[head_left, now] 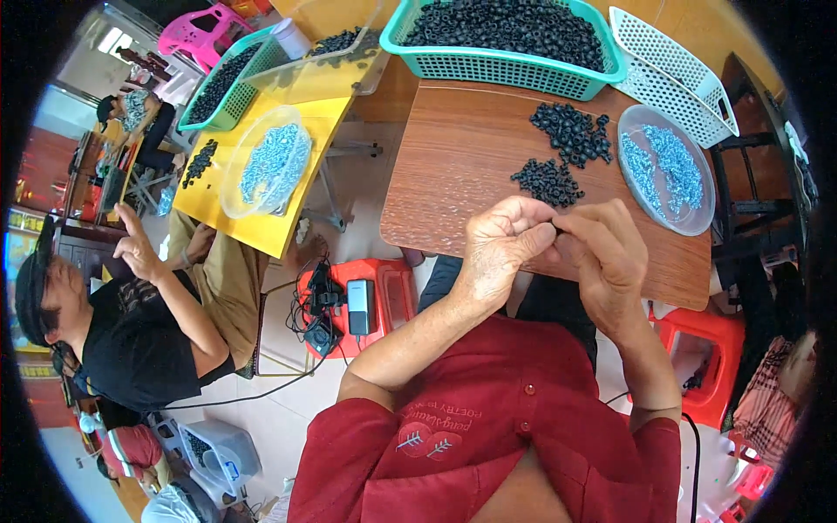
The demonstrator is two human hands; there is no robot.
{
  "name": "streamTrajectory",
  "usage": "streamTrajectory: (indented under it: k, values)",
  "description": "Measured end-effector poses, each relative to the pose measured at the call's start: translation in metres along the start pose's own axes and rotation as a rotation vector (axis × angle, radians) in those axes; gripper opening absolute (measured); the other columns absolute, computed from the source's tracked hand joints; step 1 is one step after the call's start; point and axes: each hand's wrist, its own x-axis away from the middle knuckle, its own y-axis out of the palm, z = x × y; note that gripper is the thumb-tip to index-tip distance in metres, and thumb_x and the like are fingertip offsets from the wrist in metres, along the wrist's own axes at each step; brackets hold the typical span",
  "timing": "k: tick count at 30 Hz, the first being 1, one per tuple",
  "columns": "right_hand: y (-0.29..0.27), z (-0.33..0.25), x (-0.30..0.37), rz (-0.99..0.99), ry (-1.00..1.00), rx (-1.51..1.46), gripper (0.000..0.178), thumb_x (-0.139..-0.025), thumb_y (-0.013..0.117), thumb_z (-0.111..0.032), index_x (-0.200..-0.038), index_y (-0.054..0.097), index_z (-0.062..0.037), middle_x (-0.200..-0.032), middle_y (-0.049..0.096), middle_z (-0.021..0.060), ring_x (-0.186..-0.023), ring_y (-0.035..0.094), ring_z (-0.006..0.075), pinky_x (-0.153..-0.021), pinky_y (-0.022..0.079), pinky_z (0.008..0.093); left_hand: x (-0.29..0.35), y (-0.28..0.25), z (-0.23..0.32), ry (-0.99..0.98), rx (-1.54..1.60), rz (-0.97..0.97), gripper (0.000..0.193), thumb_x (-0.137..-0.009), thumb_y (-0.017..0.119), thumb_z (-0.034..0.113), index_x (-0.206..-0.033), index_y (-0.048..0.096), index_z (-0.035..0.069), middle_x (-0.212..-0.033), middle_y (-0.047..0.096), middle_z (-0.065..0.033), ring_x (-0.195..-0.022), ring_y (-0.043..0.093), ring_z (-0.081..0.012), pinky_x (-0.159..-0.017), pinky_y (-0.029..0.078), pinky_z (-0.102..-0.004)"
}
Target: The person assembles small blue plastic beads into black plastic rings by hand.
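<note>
My left hand (501,248) and my right hand (613,266) meet above the front of the brown wood-grain table (453,166). Both are closed in a pinch, fingertips touching around a small black part that is mostly hidden. Just beyond them lie two heaps of small black ring-like parts, a larger-piece heap (571,133) and a finer heap (547,181). To the right is a round clear plastic tray (707,209), with small shiny blue-and-silver pieces (678,170) spread in it.
A green basket (514,74) full of black parts stands at the table's far edge, beside a white perforated basket (667,74). At left, a co-worker (139,322) sits by a yellow table (327,118). Red stools (397,292) flank me; one carries cables and a grey device (359,307).
</note>
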Motion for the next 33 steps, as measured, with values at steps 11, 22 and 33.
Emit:
streamTrajectory:
  k: [11,22,33]
  values:
    - [-0.012,-0.011,0.029,0.077,0.084,-0.102,0.018,-0.068,0.065,0.001,-0.086,0.064,-0.0010,-0.073,0.059,0.0097,-0.069,0.056,0.0276,-0.061,0.044,0.0351,0.028,0.012,-0.008,0.074,-0.143,-0.005,0.018,-0.084,0.064,0.001,-0.101,0.064,-0.003,-0.082,0.066,-0.0084,-0.065,0.061,-0.0128,-0.062,0.050,-0.0240]
    - [-0.023,0.002,0.053,0.212,0.298,-0.256,0.020,-0.068,0.067,-0.003,-0.088,0.065,-0.0033,-0.077,0.063,0.0076,-0.074,0.060,0.0242,-0.063,0.047,0.0330,0.021,0.015,-0.020,-0.134,0.008,-0.118,0.019,-0.090,0.058,0.010,-0.104,0.059,-0.004,-0.082,0.065,-0.0115,-0.063,0.060,-0.0153,-0.059,0.049,-0.0238]
    - [-0.026,0.044,0.056,0.175,0.067,-0.004,0.017,-0.066,0.065,-0.001,-0.083,0.066,-0.0056,-0.077,0.060,0.0058,-0.068,0.055,0.0246,-0.060,0.046,0.0338,-0.013,0.026,-0.041,-0.279,0.022,-0.110,0.020,-0.084,0.065,0.007,-0.098,0.058,-0.005,-0.082,0.063,-0.0124,-0.064,0.057,-0.0159,-0.060,0.048,-0.0251]
